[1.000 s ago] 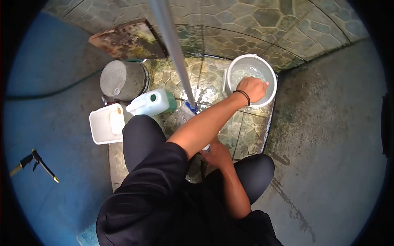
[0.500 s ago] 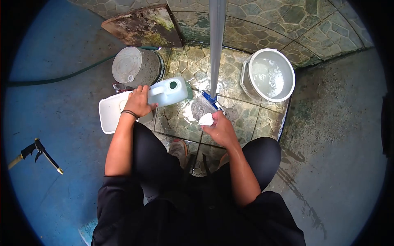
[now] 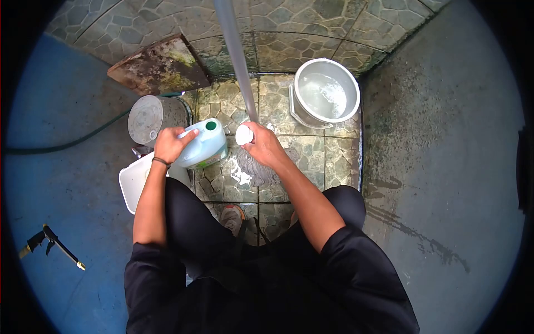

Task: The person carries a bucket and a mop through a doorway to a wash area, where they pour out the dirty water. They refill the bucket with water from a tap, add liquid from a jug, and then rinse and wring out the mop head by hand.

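My left hand [image 3: 172,146] is closed around the handle of a pale blue plastic jug [image 3: 210,143], whose uncapped mouth shows green liquid inside. Part of a green label shows on the jug's near side. In my right hand [image 3: 266,146] is a white cap [image 3: 243,134], held in the fingers a short way right of the jug, not touching it. Below that hand lies a grey mop head [image 3: 257,170] on the wet tiles, and its pole [image 3: 238,58] rises away past the cap. My right hand hides where pole and head join.
A bucket of water [image 3: 300,89] stands at the back right. On the left are a white tub [image 3: 129,186], a dirty lidded container [image 3: 146,119], a stained board [image 3: 161,67] against the wall, a green hose [image 3: 72,146] and a spray gun [image 3: 58,245].
My right hand has brought the cap up and left, closer to the jug. The jug's label side has come into view, with my left hand shifted onto its handle. The camera view has shifted too.
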Available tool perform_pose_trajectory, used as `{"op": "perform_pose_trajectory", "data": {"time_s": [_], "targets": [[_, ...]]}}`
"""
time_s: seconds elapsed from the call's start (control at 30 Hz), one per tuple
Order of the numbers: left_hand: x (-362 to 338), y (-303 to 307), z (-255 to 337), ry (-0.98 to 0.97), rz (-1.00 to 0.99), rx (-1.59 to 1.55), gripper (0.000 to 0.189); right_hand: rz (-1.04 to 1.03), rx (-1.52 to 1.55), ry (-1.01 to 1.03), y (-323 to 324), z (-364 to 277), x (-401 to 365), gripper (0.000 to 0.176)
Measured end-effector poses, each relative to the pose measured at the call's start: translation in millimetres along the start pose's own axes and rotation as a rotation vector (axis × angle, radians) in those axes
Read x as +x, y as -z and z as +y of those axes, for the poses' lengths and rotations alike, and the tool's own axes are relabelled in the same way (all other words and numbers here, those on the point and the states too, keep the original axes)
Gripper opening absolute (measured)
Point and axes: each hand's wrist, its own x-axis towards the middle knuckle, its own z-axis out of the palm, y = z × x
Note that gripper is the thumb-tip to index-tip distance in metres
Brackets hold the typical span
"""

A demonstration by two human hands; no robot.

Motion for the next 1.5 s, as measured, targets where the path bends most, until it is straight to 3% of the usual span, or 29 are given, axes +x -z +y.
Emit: {"op": "perform_pose_trajectory", "data": {"time_s": [0.13,0.23,0.33,0.57,0.77,1.03,1.33,1.5], "targets": [[-23.1,27.4,39.1,-0.132,0.069,0.14,0.049,-0.11,0.152,-0.193,13.9,-20.6,-4.8,0.047],[-30.2,54.9,71.9,-0.214,0.009,0.27,0.048,-0.013,0.613,-0.08,-2.2,-24.8,-2.5,0.048],[-38.7,76.9,101.0,-0.209,-0.063,0.4,0.044,-0.014,0.682,-0.043,5.0,-40.8,-5.1,0.046],[-29.5,86.4,122.6,-0.439,-0.105,0.657,0.039,-0.048,0.774,-0.017,14.1,-54.4,-6.2,0.044],[-31.9,99.6,141.3,-0.412,-0.178,0.777,0.041,-0.066,0.817,-0.01,7.5,-57.6,-3.5,0.043],[-40.1,111.2,161.7,-0.235,-0.302,0.911,0.052,-0.165,0.943,0.05,-1.3,-62.5,2.4,0.044],[-42.6,105.0,169.4,-0.204,-0.287,0.851,0.053,-0.224,0.973,0.04,20.2,-56.9,4.4,0.047],[-48.5,101.8,166.3,-0.239,-0.157,0.761,0.049,-0.211,0.946,0.053,35.9,-57.7,5.8,0.046]]}}
